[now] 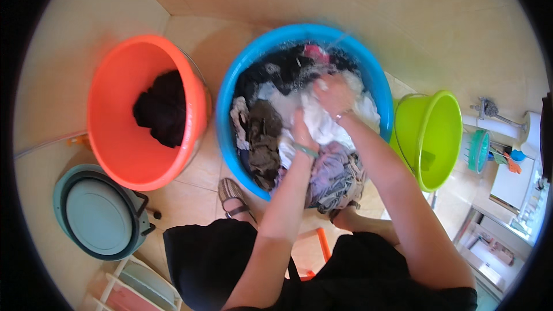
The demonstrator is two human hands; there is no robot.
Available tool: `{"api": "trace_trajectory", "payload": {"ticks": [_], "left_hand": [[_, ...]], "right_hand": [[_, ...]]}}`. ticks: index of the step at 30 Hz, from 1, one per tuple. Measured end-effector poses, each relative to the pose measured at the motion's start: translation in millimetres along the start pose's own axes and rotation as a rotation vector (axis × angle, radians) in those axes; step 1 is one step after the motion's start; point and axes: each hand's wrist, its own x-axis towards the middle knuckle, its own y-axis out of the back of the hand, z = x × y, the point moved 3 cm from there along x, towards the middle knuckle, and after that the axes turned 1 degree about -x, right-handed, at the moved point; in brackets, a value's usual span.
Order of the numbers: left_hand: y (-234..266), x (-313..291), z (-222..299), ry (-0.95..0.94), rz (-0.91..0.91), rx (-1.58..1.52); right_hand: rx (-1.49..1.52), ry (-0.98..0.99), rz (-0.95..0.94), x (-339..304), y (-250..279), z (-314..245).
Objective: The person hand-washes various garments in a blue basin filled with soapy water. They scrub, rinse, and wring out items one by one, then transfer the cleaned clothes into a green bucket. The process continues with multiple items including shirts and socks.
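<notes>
White cloth [315, 116] between left hand [301, 131] and right hand [335, 97] — touching both; finger closure, grip unclear.

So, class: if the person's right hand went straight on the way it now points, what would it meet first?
The right hand would probably meet foamy, whitish water first, then the small bright-pink item; blur leaves depth unclear.

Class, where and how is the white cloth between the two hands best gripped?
Probably grip the white cloth by its bunched middle, coming from the person's side, left hand and right hand pinching from opposite sides: it lies in loose, raised folds between them.
</notes>
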Motion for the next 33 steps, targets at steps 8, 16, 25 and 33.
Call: {"api": "trace_trajectory", "payload": {"ticks": [8, 16, 25, 33], "left_hand": [[-28.0, -61.2, 63.0, -0.438, -0.093, 0.493], [-74.4, -58.8, 88.8, -1.312, 0.007, 1.833], [-39.9, 26.5, 59.0, -0.710, -0.174, 2.535], [-65.9, 63.1, 59.5, -0.083, -0.101, 2.504]], "right_hand": [[0.747, -0.466, 0.330, -6.4, 92.7, 88.4], [0.379, 0.158, 0.321, -9.8, 78.9, 63.7], [-0.082, 0.150, -0.154, -8.5, 0.5, 29.3], [-0.237, 0.087, -0.441, 23.3, -66.3, 62.6]]}}
